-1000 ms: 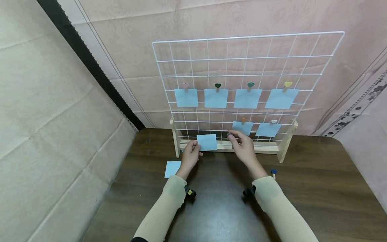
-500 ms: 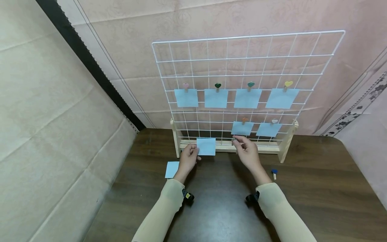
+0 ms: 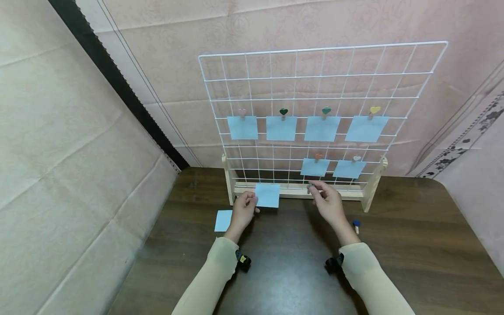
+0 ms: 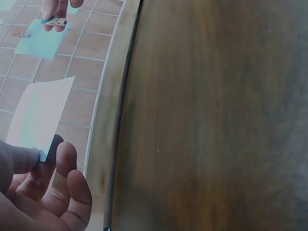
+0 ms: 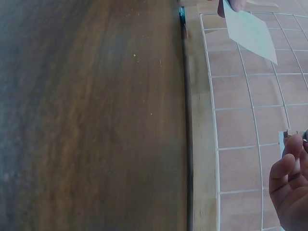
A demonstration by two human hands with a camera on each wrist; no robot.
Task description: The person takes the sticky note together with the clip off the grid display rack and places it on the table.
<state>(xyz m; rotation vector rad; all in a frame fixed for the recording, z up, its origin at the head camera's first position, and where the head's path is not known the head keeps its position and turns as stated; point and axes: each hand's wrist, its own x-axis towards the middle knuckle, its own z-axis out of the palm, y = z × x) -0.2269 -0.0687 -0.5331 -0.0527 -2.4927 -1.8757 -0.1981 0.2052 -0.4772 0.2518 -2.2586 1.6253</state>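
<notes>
My left hand (image 3: 244, 210) pinches a blue paper square (image 3: 267, 195) by its left edge, thumb in front, just before the wooden base of the rack. The left wrist view shows the sheet (image 4: 41, 113) slightly bowed between thumb and fingers. My right hand (image 3: 329, 204) pinches a small clothespin (image 4: 57, 21) with a greenish end between thumb and fingertips. It is apart from the paper, below the lower hanging squares. Behind both hands stands a white wire grid rack (image 3: 271, 100), with several blue squares (image 3: 281, 128) clipped on by heart-topped clothespins.
A further blue square (image 3: 223, 220) lies on the dark wooden table (image 3: 283, 271), left of my left hand. A blue-topped clothespin (image 3: 356, 226) lies right of my right forearm. The rack's wooden feet (image 3: 373, 186) stand near the table's back edge; cloth hangs behind.
Both hands have drawn back toward me from the grid, the left with the paper, the right with the clothespin. They have also moved farther apart. Both grips look the same.
</notes>
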